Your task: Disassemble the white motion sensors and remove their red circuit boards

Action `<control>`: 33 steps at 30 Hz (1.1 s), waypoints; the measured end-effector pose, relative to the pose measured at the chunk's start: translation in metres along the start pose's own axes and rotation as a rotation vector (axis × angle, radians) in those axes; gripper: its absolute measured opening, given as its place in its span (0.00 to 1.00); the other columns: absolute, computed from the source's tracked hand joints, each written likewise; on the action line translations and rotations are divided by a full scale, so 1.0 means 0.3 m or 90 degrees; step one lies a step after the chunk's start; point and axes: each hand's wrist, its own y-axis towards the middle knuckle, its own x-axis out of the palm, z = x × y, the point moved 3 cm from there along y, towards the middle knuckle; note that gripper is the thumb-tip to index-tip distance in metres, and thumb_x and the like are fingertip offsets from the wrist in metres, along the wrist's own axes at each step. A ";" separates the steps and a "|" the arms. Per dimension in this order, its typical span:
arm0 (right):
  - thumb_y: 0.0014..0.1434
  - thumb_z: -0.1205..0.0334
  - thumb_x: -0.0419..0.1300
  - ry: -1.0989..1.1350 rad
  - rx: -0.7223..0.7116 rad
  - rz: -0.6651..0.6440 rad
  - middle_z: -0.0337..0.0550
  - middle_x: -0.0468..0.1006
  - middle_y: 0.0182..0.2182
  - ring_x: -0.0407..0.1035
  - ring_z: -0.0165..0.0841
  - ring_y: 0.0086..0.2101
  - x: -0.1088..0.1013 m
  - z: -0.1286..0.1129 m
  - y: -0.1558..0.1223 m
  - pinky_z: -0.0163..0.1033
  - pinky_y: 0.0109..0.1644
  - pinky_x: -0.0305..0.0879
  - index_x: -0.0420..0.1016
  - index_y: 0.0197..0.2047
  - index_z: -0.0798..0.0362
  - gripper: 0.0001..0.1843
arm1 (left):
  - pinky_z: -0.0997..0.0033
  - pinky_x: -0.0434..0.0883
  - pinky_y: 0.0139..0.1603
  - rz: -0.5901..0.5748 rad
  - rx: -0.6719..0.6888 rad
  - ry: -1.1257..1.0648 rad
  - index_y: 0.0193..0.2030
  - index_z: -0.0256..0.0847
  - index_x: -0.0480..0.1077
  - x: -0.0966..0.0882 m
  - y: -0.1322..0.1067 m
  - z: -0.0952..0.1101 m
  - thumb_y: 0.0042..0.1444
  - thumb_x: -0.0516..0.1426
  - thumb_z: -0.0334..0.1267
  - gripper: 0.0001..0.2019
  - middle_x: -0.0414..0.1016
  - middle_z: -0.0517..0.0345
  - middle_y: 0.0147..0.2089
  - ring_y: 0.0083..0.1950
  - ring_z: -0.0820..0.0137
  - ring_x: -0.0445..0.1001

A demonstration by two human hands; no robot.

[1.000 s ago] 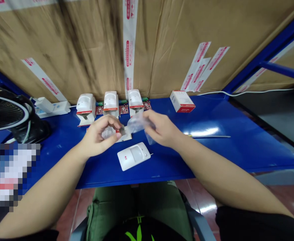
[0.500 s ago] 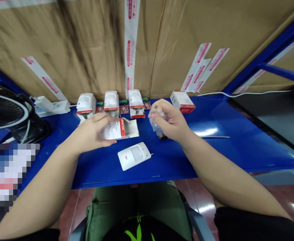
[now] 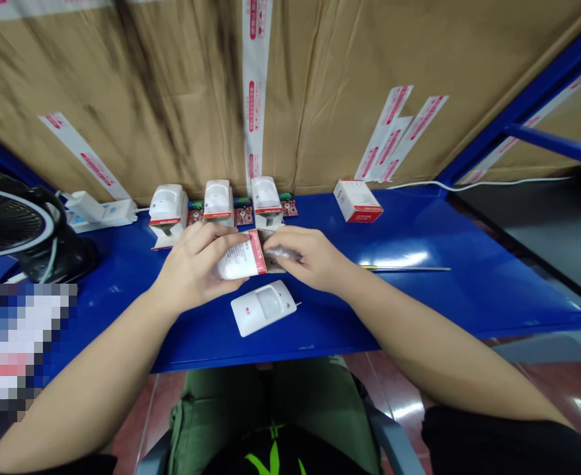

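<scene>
Biggest thing here is the brown cardboard [image 3: 344, 79] filling the top of the frame, then the glossy blue table [image 3: 419, 224] across the middle. Black fan [image 3: 10, 218] sits at the left edge.

Left hand [image 3: 196, 264], left of centre, is partly curled with a grip on a white-and-red box [image 3: 238, 258], fingers over the top and thumb low on the near side. Right hand [image 3: 307, 254] is mostly closed, pinching a crinkly clear plastic bundle [image 3: 284, 252] right at the box's open end, around mid-frame. Can't tell what's in the plastic, it's blurry.

Just below the box there's a white detector [image 3: 263, 309] lying flat. Three open boxes [image 3: 218, 216] with white units on top stand in a row behind the hands, and another box [image 3: 358, 200] sits right of centre. Smallest stuff: a thin metal rod [image 3: 414, 268] right of centre and little red circuit boards [image 3: 243, 216] between the open boxes.
</scene>
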 end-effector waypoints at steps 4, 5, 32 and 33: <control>0.71 0.62 0.61 -0.051 0.027 0.087 0.44 0.74 0.43 0.72 0.42 0.44 -0.008 0.014 -0.004 0.52 0.53 0.74 0.85 0.54 0.46 0.13 | 0.51 0.76 0.56 -0.007 0.003 0.004 0.61 0.49 0.81 0.009 0.002 0.013 0.61 0.72 0.50 0.23 0.85 0.46 0.56 0.54 0.51 0.81; 0.70 0.62 0.62 -0.063 0.033 0.101 0.43 0.71 0.41 0.70 0.42 0.43 -0.008 0.016 -0.007 0.53 0.53 0.74 0.85 0.54 0.46 0.13 | 0.51 0.76 0.56 -0.004 0.007 0.011 0.62 0.49 0.80 0.012 0.000 0.014 0.61 0.71 0.50 0.23 0.85 0.46 0.56 0.54 0.51 0.81; 0.65 0.65 0.62 0.006 0.021 0.138 0.46 0.83 0.47 0.79 0.41 0.46 -0.021 -0.017 -0.007 0.51 0.52 0.77 0.81 0.56 0.47 0.17 | 0.48 0.69 0.59 0.070 -0.022 0.049 0.64 0.55 0.80 0.041 -0.008 0.014 0.61 0.72 0.46 0.24 0.86 0.50 0.60 0.55 0.49 0.81; 0.65 0.65 0.62 0.013 0.010 0.112 0.48 0.84 0.51 0.80 0.43 0.50 -0.016 -0.021 -0.009 0.52 0.57 0.77 0.78 0.59 0.47 0.20 | 0.48 0.69 0.59 0.067 -0.026 0.048 0.64 0.55 0.80 0.043 -0.008 0.012 0.60 0.72 0.46 0.24 0.86 0.49 0.60 0.55 0.49 0.81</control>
